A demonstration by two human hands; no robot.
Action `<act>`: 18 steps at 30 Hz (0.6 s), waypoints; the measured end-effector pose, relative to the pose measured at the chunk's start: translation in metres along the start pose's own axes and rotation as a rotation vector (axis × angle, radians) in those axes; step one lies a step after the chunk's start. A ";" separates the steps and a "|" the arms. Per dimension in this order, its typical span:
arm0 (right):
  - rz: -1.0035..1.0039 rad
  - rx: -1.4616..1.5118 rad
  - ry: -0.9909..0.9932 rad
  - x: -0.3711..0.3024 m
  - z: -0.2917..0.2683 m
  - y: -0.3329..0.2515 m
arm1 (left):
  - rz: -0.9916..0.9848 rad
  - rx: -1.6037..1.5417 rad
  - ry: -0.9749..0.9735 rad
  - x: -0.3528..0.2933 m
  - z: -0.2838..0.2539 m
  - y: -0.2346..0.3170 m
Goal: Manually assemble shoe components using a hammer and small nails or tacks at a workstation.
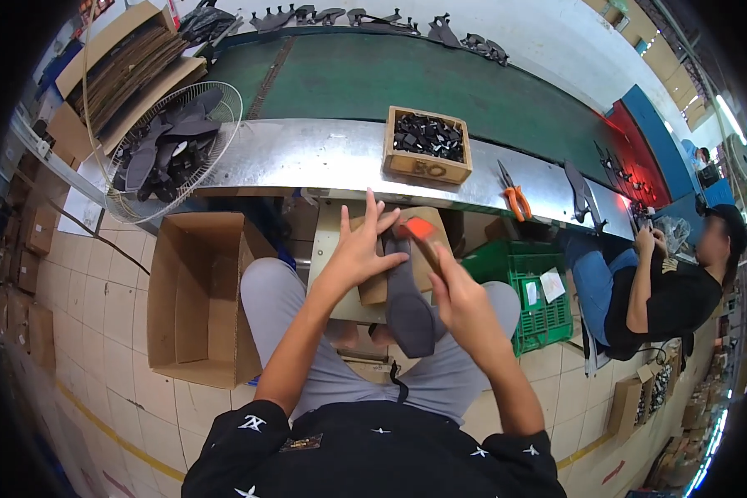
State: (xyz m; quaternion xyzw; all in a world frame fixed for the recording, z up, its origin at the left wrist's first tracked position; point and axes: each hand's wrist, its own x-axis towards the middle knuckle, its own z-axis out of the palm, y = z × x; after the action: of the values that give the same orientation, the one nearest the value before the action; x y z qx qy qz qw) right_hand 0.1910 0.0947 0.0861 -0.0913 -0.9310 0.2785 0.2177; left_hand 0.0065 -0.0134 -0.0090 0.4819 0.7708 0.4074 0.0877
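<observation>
A dark grey shoe sole (408,305) lies lengthwise between my knees, its far end on a wooden block (374,290). My left hand (361,249) has its fingers spread, with the thumb resting against the sole's left side near the far end. In my right hand (465,303) is a hammer (422,230) with an orange-red head, gripped by its handle. The hammer head is over the sole's far end, close to my left fingertips, and hides what lies beneath it.
Ahead on the metal ledge stand a wooden box (427,168) of small black pieces and orange-handled pliers (515,192). A wire basket (174,153) of soles is at left, above a cardboard box (195,299). A green crate (539,290) and a seated co-worker (664,290) are at right.
</observation>
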 end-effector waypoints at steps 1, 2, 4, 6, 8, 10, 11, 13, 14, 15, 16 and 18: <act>-0.084 -0.055 0.053 0.014 0.002 0.005 | -0.036 0.008 -0.030 -0.001 -0.004 -0.002; -0.077 -0.140 -0.033 0.014 -0.012 -0.001 | -0.072 0.015 -0.059 -0.002 -0.007 -0.004; -0.131 -0.171 -0.035 0.025 -0.052 -0.037 | -0.111 0.026 -0.075 0.002 -0.011 -0.010; -0.217 -0.153 0.027 0.019 -0.076 -0.045 | -0.098 0.024 -0.064 0.004 -0.007 -0.012; -0.194 -0.175 0.020 0.016 -0.057 -0.026 | -0.091 0.029 -0.120 0.015 -0.001 -0.001; -0.139 -0.086 -0.022 0.004 -0.031 0.002 | 0.007 0.121 -0.081 0.015 -0.006 0.008; -0.082 -0.008 -0.028 0.003 -0.022 0.011 | 0.047 0.142 -0.056 0.012 -0.006 0.000; -0.079 -0.055 0.015 0.013 -0.036 0.014 | -0.050 0.144 -0.082 0.011 -0.010 0.001; -0.066 -0.024 0.045 0.020 -0.043 0.010 | -0.057 0.125 -0.042 0.008 -0.015 0.001; -0.054 0.012 0.071 0.027 -0.048 0.009 | -0.021 0.117 -0.020 0.005 -0.021 0.004; -0.116 0.007 0.172 0.031 -0.047 0.016 | 0.070 0.069 0.038 0.003 -0.021 0.004; -0.097 -0.072 0.151 0.030 -0.045 0.027 | 0.183 -0.036 -0.022 -0.011 -0.025 0.011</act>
State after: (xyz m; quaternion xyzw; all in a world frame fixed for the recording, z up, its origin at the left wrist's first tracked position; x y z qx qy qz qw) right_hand 0.1861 0.1477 0.1157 -0.0746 -0.9246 0.2264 0.2970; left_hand 0.0067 -0.0336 0.0123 0.5530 0.7151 0.4223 0.0672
